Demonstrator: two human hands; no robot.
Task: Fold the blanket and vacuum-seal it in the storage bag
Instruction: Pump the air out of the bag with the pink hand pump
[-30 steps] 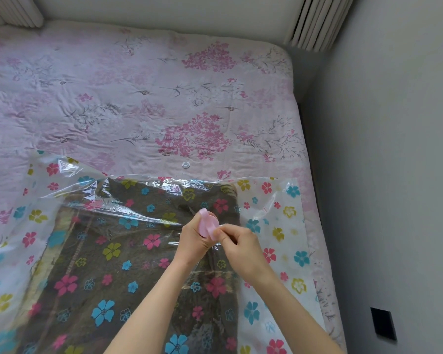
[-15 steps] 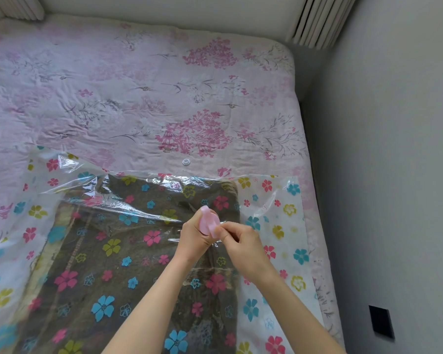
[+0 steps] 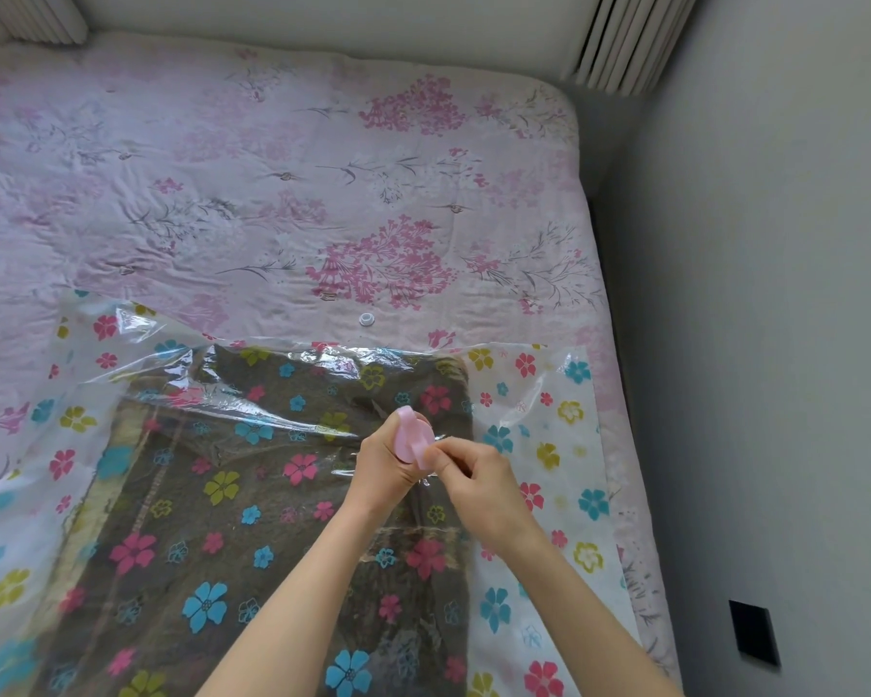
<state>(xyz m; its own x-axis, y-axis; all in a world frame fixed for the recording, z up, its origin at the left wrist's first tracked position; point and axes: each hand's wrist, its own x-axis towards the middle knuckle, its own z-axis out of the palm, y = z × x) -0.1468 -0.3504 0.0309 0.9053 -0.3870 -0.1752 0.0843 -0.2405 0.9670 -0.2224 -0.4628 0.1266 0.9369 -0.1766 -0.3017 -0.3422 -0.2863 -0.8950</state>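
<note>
Blanket (image 3: pixel 252 520), dark brown and folded, lies flat inside the clear storage bag (image 3: pixel 539 445) printed with pink, blue and yellow flowers; it stretches beneath both forearms and out past the left hand, its far edge just beyond the fingertips. That bag spreads wider than the blanket on either side, its empty flowered margin lying outside the right hand and well out past the left, with wrinkled, shiny plastic rising just ahead of the left hand. Under everything is the bed (image 3: pixel 272 193), covered in a pale pink quilt with darker pink blossom sprays, reaching far ahead of both hands to the wall. A grey wall (image 3: pixel 775 344) stands well off to the right of the right hand, with a small black square (image 3: pixel 752 638) low on it.

Over the blanket's far right part, the left hand (image 3: pixel 383 465) curls around a pink plastic piece (image 3: pixel 408 437), holding it upright above the bag. The right hand (image 3: pixel 478 482) touches the left, its thumb and forefinger pinching the near edge of that same pink piece. What the piece is exactly cannot be told.

Ahead of both hands, on the quilt just beyond the bag's far edge, sits a small white round cap (image 3: pixel 366 319).
</note>
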